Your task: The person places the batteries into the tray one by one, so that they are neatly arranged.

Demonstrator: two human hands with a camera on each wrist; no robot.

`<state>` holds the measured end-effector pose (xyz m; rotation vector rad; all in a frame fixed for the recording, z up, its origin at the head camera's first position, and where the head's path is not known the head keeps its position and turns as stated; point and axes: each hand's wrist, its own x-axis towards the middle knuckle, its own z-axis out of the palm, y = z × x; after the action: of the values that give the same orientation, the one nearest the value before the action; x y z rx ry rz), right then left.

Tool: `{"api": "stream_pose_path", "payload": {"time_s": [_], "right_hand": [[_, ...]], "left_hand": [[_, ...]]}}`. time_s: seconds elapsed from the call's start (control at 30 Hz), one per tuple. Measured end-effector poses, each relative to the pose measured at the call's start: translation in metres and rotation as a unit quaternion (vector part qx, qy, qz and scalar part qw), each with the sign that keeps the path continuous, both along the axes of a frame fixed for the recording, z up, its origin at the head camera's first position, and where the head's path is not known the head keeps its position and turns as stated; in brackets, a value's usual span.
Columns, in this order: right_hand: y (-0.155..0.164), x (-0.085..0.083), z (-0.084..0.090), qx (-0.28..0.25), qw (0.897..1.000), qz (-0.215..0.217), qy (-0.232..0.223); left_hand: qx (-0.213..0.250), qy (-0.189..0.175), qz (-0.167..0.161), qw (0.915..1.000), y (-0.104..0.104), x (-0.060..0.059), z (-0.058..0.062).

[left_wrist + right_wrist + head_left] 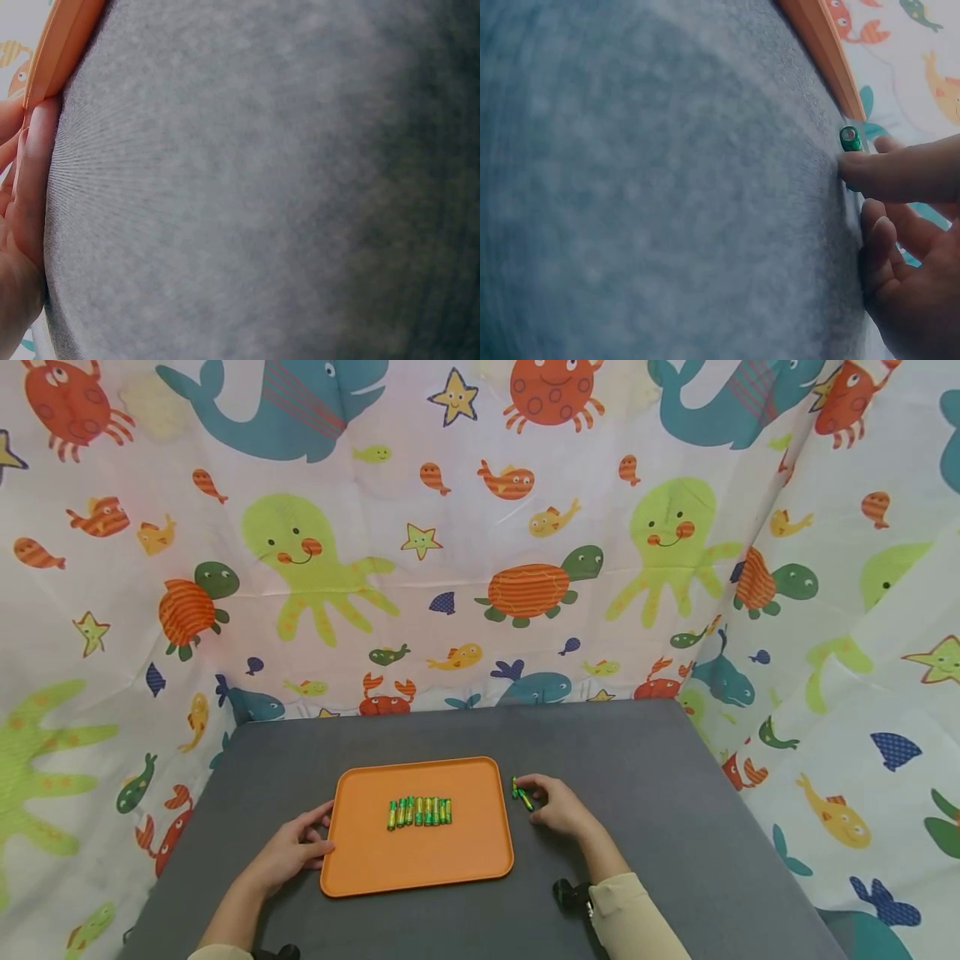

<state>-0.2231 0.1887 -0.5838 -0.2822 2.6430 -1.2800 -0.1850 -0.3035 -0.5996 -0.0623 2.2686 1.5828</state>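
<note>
Several green-and-yellow batteries (419,812) lie side by side in a row on an orange tray (480,852). At the tray's left edge, my left hand (291,847) grips the rim; the left wrist view shows the thumb and a finger (43,124) against the tray edge (64,52). Just right of the tray, two more batteries lie on the table. My right hand (557,806) pinches the nearer battery (527,800) between thumb and index finger, while the other battery (514,787) is by the index fingertip. In the right wrist view the thumb (866,171) partly covers a green battery (850,137).
The table (600,735) has a dark grey cloth surface. Behind it and along both sides hangs a white curtain (450,652) printed with sea animals. A black wrist device (572,895) sits beside the right sleeve (637,918).
</note>
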Motion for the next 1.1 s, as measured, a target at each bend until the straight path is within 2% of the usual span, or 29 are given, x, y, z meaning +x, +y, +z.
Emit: {"api": "stream_pose_path", "payload": {"time_s": [0.47, 0.57, 0.8, 0.93, 1.1], "right_hand": [[-0.0016, 0.0041, -0.0054, 0.011, 0.999, -0.036, 0.008], [-0.0006, 0.0056, -0.0065, -0.002, 0.998, -0.055, 0.013], [0.0029, 0.0064, -0.0079, -0.057, 0.993, -0.099, 0.011], [0.0026, 0.0064, -0.0064, -0.086, 0.991, -0.105, 0.004], [-0.0006, 0.0054, -0.0045, -0.094, 0.991, -0.099, 0.013]], "left_hand": [[0.003, 0.008, -0.004, 1.0000, -0.0027, -0.0009, -0.0041], [0.003, 0.009, -0.014, 0.9999, -0.0025, -0.0009, -0.0036], [0.002, 0.008, -0.008, 0.9999, -0.0034, -0.0016, -0.0045], [0.002, 0.011, -0.011, 0.9999, -0.0043, -0.0022, -0.0063], [0.003, 0.014, -0.012, 0.9998, -0.0038, -0.0010, -0.0063]]}}
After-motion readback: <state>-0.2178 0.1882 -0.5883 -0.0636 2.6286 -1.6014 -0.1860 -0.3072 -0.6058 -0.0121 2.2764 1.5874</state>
